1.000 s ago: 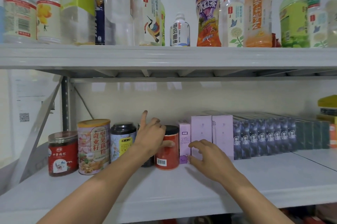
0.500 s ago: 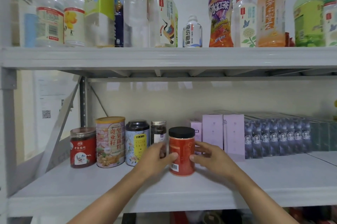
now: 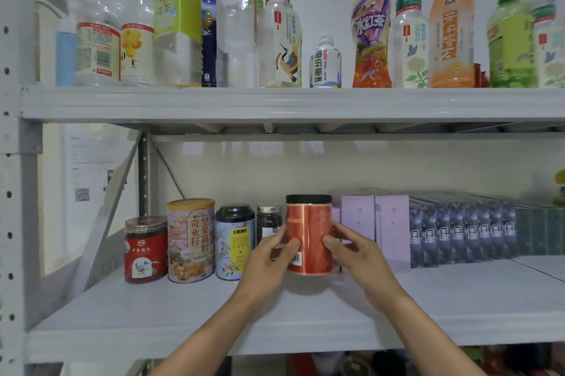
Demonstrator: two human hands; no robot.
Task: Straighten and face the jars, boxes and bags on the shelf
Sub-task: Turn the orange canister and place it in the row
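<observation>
Holding the red jar (image 3: 309, 235) from both sides, the person keeps it upright, near the middle of the lower shelf (image 3: 305, 314), a little in front of the row of jars and boxes. I cannot tell if its base touches the board. The left hand (image 3: 269, 259) and the right hand (image 3: 354, 253) close on the label, thumbs in front, forearms reaching up from below. The jar looks stiff and rather light, the label glossy and maybe slippery, so the mid-height grip seems sensible for turning it.
</observation>
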